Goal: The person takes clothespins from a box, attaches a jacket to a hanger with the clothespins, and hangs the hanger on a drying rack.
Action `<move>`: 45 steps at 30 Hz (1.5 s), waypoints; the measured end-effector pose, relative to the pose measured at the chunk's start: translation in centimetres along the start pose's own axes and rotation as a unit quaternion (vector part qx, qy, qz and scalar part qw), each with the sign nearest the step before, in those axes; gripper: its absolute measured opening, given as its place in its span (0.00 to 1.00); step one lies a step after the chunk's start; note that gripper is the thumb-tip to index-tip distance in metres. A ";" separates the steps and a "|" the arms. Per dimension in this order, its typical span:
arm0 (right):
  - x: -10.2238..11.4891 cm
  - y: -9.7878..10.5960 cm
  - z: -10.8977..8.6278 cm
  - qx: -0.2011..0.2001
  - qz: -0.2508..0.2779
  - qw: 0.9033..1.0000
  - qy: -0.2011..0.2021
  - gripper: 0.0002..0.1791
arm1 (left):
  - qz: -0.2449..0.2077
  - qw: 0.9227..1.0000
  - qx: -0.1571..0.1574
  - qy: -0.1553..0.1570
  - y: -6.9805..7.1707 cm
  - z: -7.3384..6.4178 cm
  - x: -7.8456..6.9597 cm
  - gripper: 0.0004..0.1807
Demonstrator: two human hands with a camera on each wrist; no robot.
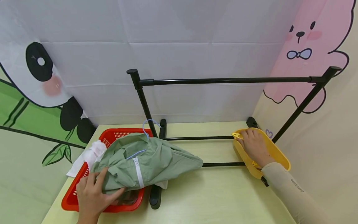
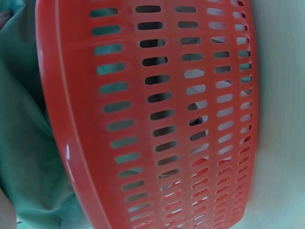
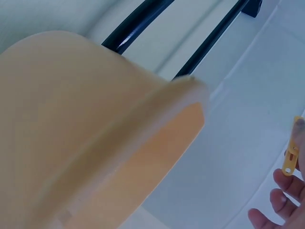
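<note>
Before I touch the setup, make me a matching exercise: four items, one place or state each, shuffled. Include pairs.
Items
1. Green garment
2. Red basket
3. Yellow bin
4. Yellow clip

Places and states
A. Slotted sides, near the left end of the black rack
B. Held in the fingers of the right hand
C. White zipper, pale blue hanger at the neck
D. Smooth walls, near the rack's right end

Pairs: 1-C, 2-A, 3-D, 4-B
</note>
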State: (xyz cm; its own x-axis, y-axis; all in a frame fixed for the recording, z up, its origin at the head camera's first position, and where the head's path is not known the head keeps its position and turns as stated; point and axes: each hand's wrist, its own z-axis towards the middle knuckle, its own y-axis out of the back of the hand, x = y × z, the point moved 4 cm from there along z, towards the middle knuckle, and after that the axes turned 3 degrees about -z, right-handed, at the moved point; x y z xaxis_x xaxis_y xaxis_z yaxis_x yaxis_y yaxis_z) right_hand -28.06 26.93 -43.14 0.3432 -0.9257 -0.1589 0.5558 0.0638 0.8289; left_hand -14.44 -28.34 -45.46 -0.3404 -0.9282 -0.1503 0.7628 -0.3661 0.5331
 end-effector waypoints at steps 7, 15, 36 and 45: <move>0.5 -0.1 0.2 0.003 0.014 1.000 -0.001 0.35 | 0.001 1.000 -0.001 0.001 0.0 0.0 0.0 0.53; 1.1 -0.1 0.6 -0.014 0.028 0.999 0.018 0.39 | 0.000 1.000 -0.004 0.000 -0.1 -0.1 0.0 0.53; 3.3 0.7 1.4 -0.043 0.034 0.997 0.049 0.42 | 0.000 1.000 -0.006 -0.001 -0.1 0.0 0.1 0.53; 3.9 0.6 1.5 -0.058 0.047 0.995 0.070 0.37 | 0.000 1.000 0.003 0.004 0.0 0.1 0.0 0.52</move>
State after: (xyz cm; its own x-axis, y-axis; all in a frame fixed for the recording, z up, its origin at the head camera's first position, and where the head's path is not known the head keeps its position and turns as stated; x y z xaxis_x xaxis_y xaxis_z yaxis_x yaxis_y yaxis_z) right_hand -27.50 22.77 -42.50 0.4943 -0.8538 -0.1635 0.5971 0.1967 0.7776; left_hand -14.43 -28.33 -45.39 -0.3362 -0.9285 -0.1579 0.7590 -0.3664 0.5383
